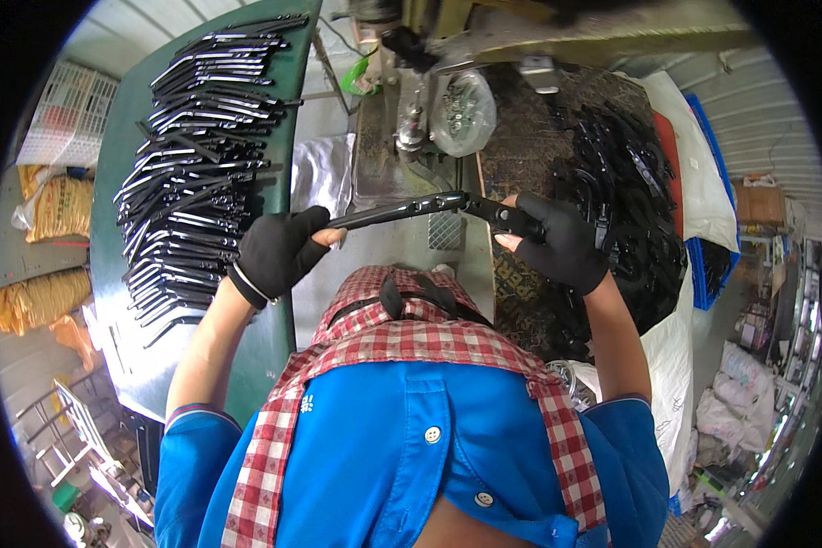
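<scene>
In front of my waist I hold up a glossy black metal bar (402,209), bent near its middle at what looks like a pivot joint. My left hand (283,251), in a black fingerless glove, is closed round its left end. The shorter right end is gripped by my right hand (557,239), gloved the same way, with thumb and fingers pinching it. Just beyond the bar stands a machine's metal post (411,132). Beside it is a clear plastic bag (463,114) of small metal pieces.
Rows of similar black bars (196,173) cover a green table (279,119) at my left. Black parts (626,228) are heaped on the worn bench (521,164) at my right. Further right stands a blue crate (706,283). Sacks (50,301) and a white crate (71,114) lie far left.
</scene>
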Motion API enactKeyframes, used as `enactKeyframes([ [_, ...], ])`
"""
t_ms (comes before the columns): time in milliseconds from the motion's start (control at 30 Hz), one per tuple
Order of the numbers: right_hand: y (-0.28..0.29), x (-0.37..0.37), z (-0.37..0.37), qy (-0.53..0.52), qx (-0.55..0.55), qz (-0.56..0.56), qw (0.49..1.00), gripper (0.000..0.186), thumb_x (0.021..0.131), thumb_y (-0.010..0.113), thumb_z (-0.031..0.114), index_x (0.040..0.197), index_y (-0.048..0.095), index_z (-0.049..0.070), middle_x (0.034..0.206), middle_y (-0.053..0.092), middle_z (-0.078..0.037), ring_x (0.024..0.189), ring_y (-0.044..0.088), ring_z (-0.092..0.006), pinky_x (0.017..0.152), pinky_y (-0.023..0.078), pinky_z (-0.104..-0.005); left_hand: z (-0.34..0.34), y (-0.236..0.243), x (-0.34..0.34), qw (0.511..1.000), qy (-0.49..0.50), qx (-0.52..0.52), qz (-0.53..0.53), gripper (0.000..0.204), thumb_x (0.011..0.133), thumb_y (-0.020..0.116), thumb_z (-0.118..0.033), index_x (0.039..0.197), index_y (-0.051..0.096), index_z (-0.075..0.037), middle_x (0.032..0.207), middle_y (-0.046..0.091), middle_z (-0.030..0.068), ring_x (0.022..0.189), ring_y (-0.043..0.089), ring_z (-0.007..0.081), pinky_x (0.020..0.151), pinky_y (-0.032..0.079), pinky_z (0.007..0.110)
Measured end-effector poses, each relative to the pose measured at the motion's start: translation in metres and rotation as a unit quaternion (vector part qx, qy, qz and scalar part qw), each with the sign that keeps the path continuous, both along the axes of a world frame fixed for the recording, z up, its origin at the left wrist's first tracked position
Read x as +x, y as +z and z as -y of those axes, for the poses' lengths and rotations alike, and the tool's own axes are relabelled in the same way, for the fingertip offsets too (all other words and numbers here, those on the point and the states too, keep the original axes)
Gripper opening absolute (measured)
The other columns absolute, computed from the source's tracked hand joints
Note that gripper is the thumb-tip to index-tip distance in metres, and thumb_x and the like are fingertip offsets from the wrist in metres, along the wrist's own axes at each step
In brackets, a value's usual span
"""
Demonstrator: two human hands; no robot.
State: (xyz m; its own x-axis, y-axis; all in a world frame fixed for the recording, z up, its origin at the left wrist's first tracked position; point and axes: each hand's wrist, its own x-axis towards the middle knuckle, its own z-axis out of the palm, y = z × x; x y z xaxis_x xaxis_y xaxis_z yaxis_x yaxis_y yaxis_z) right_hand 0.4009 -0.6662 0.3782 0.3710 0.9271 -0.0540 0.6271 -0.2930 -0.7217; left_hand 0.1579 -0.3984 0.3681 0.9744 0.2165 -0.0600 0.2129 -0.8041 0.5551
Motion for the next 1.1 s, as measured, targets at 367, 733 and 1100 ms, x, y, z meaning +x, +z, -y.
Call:
enactKeyframes([
  [367, 0.007, -0.016, -0.058, 0.110, -0.098, 0.139, 0.979, 0.037, 0.073, 0.075, 0.039, 0.086, 0.063, 0.006, 0.065, 0.060, -0.012, 0.058, 0.061, -0.0310, 0.054, 0.046, -0.0377, -0.056, 0.005, -0.003, 0.972, -0.109, 0.203, 0.038, 0.036, 0.090, 0.053, -0.046, 0.082, 0.056, -0.011, 0.051, 0.050, 0.0123, 0.049, 0.054, 0.0343, 0.046, 0.040, 0.044],
  [733, 0.012, 0.015, -0.091, 0.129, -0.104, 0.256, 0.952, 0.037, 0.077, 0.071, 0.043, 0.092, 0.066, 0.010, 0.066, 0.061, -0.014, 0.063, 0.063, -0.0327, 0.056, 0.047, -0.0394, -0.069, -0.004, 0.021, 0.988, -0.106, 0.102, -0.038, 0.039, 0.092, 0.049, -0.045, 0.083, 0.056, -0.008, 0.052, 0.049, 0.0162, 0.053, 0.055, 0.0385, 0.050, 0.041, 0.049],
  [1100, 0.018, 0.043, -0.112, 0.183, -0.135, 0.232, 0.946, 0.046, 0.081, 0.063, 0.052, 0.087, 0.062, 0.006, 0.065, 0.060, -0.014, 0.063, 0.062, -0.0326, 0.058, 0.049, -0.0399, -0.077, -0.015, 0.042, 0.993, -0.092, 0.068, -0.025, 0.042, 0.093, 0.045, -0.047, 0.083, 0.056, -0.007, 0.054, 0.054, 0.0175, 0.057, 0.057, 0.0394, 0.052, 0.043, 0.049],
])
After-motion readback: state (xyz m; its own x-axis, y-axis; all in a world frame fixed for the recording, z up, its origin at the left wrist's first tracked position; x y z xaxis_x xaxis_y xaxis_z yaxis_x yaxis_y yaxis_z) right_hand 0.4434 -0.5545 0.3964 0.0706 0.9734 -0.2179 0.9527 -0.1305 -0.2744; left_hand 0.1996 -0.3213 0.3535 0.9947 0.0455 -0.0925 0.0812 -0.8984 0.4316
